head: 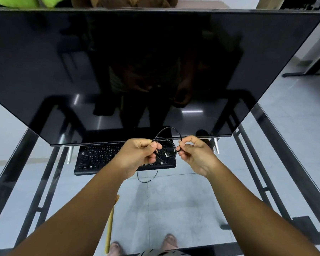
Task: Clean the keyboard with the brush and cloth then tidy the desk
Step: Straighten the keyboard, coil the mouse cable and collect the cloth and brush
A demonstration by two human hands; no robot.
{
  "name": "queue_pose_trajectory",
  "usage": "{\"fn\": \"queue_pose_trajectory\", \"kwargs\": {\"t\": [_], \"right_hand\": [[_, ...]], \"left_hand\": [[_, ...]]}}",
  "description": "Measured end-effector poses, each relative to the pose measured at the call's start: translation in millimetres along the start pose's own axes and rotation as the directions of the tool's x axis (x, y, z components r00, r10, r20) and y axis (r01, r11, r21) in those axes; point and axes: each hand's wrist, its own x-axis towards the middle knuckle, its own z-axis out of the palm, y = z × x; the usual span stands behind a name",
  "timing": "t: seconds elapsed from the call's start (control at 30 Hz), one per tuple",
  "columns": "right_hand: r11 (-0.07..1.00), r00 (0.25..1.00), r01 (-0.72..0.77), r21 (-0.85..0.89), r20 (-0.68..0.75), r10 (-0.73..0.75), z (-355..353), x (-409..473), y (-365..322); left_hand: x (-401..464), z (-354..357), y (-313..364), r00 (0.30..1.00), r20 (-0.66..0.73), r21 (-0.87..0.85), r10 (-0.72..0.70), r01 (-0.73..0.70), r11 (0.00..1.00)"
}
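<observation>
My left hand and right hand are both closed on a looped black cable, the keyboard just beneath them.

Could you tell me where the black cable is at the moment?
In the head view, the black cable is looped between the left hand and right hand, above the keyboard, below the monitor.
</observation>
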Motion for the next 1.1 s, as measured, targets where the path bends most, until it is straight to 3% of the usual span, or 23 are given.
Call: {"fn": "queue_pose_trajectory", "kwargs": {"t": [0.13, 0.23, 0.43, 0.57, 0.67, 0.77, 1.1], "right_hand": [[0.991, 0.979, -0.135, -0.001, 0.152, 0.133, 6, -5, -2], [0.987, 0.967, -0.117, -0.112, 0.212, 0.139, 11, -7, -2], [0.973, 0.978, 0.023, -0.231, 0.208, 0.026, 9, -8, -7], [0.981, 0.976, 0.028, -0.192, 0.218, 0.015, 8, -13, -14], [0.949, 0.971, 0.077, -0.307, 0.24, -0.001, 10, -16, -17], [0.922, 0.985, 0.089, -0.376, 0.169, -0.026, 13, -15, -17], [0.972, 0.998, 0.052, -0.228, 0.031, -0.046, 14, -19, -12]], "left_hand": [[0, -1, 4, 1.0, 0.007, 0.067, -0.01, 0.01, 0.998], [0, 1, 6, 1.0, -0.002, 0.106, -0.006, 0.006, 0.994], [1, -1, 2, 0.992, -0.128, 0.137, 0.008, 0.01, 0.991], [0, -1, 2, 0.974, -0.226, 0.147, 0.025, 0.009, 0.989], [0, 0, 4, 0.968, -0.249, 0.193, 0.036, 0.013, 0.981], [0, 0, 5, 0.972, -0.231, 0.205, 0.041, 0.007, 0.979], [-10, 2, -1, 0.992, -0.045, -0.24, -0.115, 0.101, 0.966]]}}
